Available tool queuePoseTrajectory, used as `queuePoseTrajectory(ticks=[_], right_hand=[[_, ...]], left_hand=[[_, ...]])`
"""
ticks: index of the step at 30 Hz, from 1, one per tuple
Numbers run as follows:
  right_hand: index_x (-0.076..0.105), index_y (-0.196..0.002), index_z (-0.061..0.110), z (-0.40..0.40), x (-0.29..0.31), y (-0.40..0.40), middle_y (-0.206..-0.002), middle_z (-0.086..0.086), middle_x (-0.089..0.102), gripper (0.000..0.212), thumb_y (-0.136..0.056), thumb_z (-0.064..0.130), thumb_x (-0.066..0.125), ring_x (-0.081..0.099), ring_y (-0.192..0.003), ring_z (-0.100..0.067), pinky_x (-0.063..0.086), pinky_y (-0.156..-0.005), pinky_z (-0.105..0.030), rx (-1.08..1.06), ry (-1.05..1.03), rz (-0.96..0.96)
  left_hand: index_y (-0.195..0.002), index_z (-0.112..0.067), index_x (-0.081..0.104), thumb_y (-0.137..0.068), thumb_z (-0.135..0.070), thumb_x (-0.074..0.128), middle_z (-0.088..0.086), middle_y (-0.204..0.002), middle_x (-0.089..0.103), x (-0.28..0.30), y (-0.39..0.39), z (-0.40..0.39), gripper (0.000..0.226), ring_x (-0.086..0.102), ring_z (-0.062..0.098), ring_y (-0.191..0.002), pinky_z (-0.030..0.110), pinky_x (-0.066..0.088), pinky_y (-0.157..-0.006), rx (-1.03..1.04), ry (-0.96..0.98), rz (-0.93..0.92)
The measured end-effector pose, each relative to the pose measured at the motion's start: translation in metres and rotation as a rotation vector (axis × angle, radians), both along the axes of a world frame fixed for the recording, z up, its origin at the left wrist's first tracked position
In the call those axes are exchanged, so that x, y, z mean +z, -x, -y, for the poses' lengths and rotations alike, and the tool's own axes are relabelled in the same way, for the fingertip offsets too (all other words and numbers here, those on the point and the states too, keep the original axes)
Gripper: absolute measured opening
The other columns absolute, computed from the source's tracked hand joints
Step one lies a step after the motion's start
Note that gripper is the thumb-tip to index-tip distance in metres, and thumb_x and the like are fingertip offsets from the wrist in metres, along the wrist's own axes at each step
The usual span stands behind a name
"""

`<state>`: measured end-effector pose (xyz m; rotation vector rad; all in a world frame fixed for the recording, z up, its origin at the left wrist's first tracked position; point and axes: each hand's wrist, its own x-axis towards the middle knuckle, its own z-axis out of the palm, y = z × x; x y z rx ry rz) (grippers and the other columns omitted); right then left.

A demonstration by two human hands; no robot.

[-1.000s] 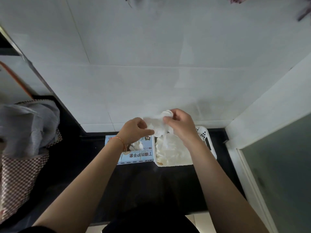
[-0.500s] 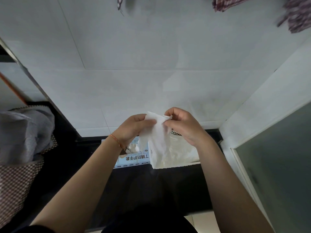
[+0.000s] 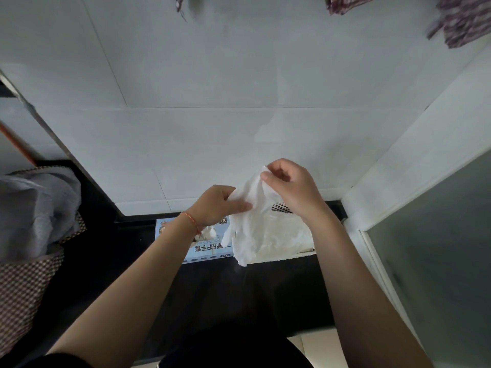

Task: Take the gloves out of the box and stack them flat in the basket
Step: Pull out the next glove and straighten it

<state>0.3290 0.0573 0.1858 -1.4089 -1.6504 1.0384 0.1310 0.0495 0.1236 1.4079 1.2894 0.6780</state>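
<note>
Both hands held one white glove (image 3: 249, 227) up over the basket (image 3: 281, 257): the left hand (image 3: 215, 205) pinched its left edge, the right hand (image 3: 289, 187) pinched its top, higher up. The white basket sat on the dark counter (image 3: 239, 293), heaped with more gloves (image 3: 289, 237). Touching its left side lay the blue glove box (image 3: 204, 248), white gloves showing through its opening

Both hands (image 3: 255, 197) pinch a white glove (image 3: 249, 229) (crumpled) above the basket (image 3: 281, 257).
</note>
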Motion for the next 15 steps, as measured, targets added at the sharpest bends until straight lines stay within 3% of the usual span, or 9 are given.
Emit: queuePoseTrajectory(ticks=[3, 6, 9, 12, 14, 15], right_hand=[[0.066, -0.092, 0.011, -0.003, -0.002, -0.004, -0.077, 0.007, 0.061, 0.009, -0.092, 0.020, 0.067, 0.053, -0.068, -0.006, 0.042, -0.068, -0.020, -0.079, -0.039, -0.037], [0.065, -0.091, 0.014, -0.005, -0.008, -0.011, -0.069, 0.007, 0.055, 0.008, -0.092, 0.021, 0.066, 0.047, -0.061, -0.007, 0.039, -0.062, -0.024, -0.112, -0.039, -0.030], [0.065, -0.094, 0.014, -0.006, -0.020, -0.014, -0.065, 0.001, 0.053, 0.011, -0.093, 0.025, 0.065, 0.044, -0.057, -0.009, 0.039, -0.056, -0.024, -0.135, 0.032, -0.038], [0.066, -0.099, 0.017, -0.009, -0.039, -0.020, -0.080, 0.002, 0.065, 0.015, -0.091, 0.029, 0.066, 0.056, -0.065, -0.009, 0.043, -0.058, -0.018, -0.185, 0.148, -0.060], [0.063, -0.107, 0.022, -0.011, -0.056, -0.028, -0.094, 0.004, 0.068, 0.019, -0.090, 0.030, 0.067, 0.063, -0.080, -0.009, 0.048, -0.067, -0.022, -0.199, 0.260, -0.045], [0.061, -0.109, 0.024, -0.013, -0.067, -0.033, -0.098, 0.003, 0.067, 0.021, -0.090, 0.029, 0.067, 0.064, -0.086, -0.011, 0.050, -0.070, -0.025, -0.204, 0.316, -0.028]], left_hand=[[-0.090, -0.002, 0.072, -0.076, -0.039, 0.081, 0.011, -0.091, 0.074, -0.010, 0.001, 0.000, 0.040, 0.069, 0.029, -0.086, 0.041, 0.054, -0.090, 0.073, 0.076, 0.058], [-0.098, -0.005, 0.074, -0.073, -0.042, 0.080, 0.016, -0.105, 0.073, -0.017, 0.000, 0.001, 0.045, 0.068, 0.033, -0.103, 0.050, 0.049, -0.102, 0.109, 0.150, 0.178], [-0.101, -0.002, 0.070, -0.068, -0.046, 0.079, 0.022, -0.108, 0.070, -0.023, 0.005, -0.001, 0.056, 0.068, 0.035, -0.103, 0.055, 0.047, -0.101, 0.145, 0.166, 0.175], [-0.101, -0.004, 0.070, -0.067, -0.050, 0.079, 0.020, -0.106, 0.070, -0.026, 0.012, -0.010, 0.058, 0.066, 0.040, -0.102, 0.054, 0.050, -0.098, 0.150, 0.180, 0.127], [-0.101, -0.001, 0.067, -0.070, -0.052, 0.079, 0.024, -0.097, 0.068, -0.033, 0.012, -0.018, 0.061, 0.064, 0.042, -0.086, 0.049, 0.053, -0.090, 0.146, 0.195, 0.065], [-0.098, 0.000, 0.067, -0.072, -0.052, 0.078, 0.023, -0.087, 0.066, -0.039, 0.010, -0.021, 0.059, 0.061, 0.035, -0.075, 0.044, 0.052, -0.081, 0.141, 0.204, 0.023]])
